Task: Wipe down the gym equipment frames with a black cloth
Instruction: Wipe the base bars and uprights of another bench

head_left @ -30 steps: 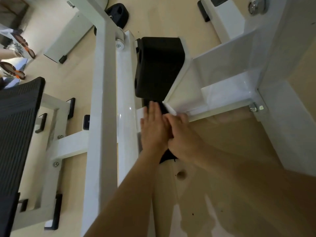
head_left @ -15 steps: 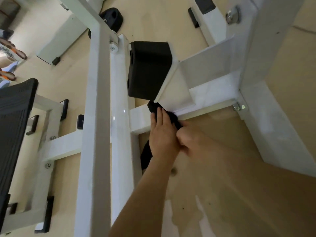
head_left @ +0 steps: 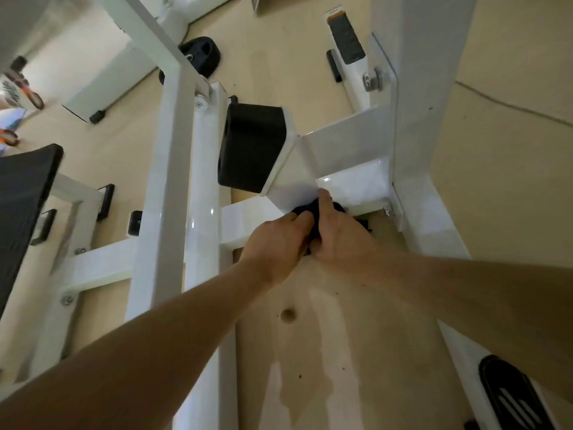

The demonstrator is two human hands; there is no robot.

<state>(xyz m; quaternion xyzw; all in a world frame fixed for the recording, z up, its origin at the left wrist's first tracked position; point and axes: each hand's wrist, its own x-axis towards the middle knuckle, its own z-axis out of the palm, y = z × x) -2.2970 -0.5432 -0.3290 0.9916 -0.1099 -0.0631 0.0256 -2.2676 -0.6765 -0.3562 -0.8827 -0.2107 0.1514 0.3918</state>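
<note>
Head view: left hand (head_left: 279, 235) has its fingers curled into the bunched black cloth (head_left: 307, 211). The right hand (head_left: 336, 231) sits right against it and also grips the cloth, with one finger stretched forward onto the white metal. Both hands are closed on the cloth, and neither is free.

The cloth is pressed on the top of the low white cross bar (head_left: 245, 221), near where it meets the gusset plate (head_left: 353, 181) and the big upright post (head_left: 412, 119). A bit of cloth shows past the right hand, close to the bolt (head_left: 387, 211) at the joint.

The black pad (head_left: 251, 147) hangs just above and left of the hands, not touching them. The sloped white rail (head_left: 173, 181) runs past on the left. A weight plate (head_left: 201, 55) lies on the floor (head_left: 310, 352) well beyond.

Our read on the step: mid-wipe on the cross bar, working the corner under the pad. Frame coverage overall looks partial, but we can't tell which members are done.

Next move, as we judge it:
- slide the cloth along the bar toward the post, keeping pressure flat
- work into the gusset corner and round the bolt head, where a bunched cloth may snag
- re-fold if the wad is too thick to reach the seam
- then take the post face and the sloped rail
</note>
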